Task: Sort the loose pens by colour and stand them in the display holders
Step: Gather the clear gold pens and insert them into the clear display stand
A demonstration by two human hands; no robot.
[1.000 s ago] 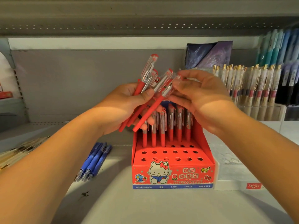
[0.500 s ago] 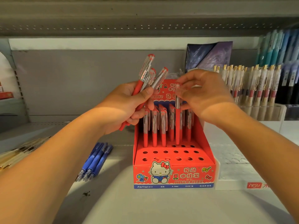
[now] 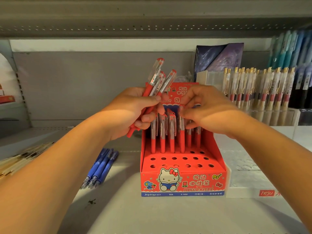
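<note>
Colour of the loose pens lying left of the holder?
The loose pens are blue; head view.

We're in a shop here, the stationery aisle by the look of it: a grey metal shelf (image 3: 152, 215) carrying the goods, another shelf overhead (image 3: 118, 26) with rows of punched holes, and a punched upright (image 3: 17, 85) at the far left. Centre stage is a red display box (image 3: 184, 183), cartoon cat on the front, brand strip along the bottom, identical red pens (image 3: 171, 142) standing in its holes. To the right, a clear holder (image 3: 258, 92) packed with gold-clipped pens, more pens in teal and blue (image 3: 290, 48) above it, a purple packet (image 3: 219, 59) against the back panel, and a white box (image 3: 268, 193) with a red logo. Loose blue pens (image 3: 101, 166) lie on the shelf, all one model
</note>
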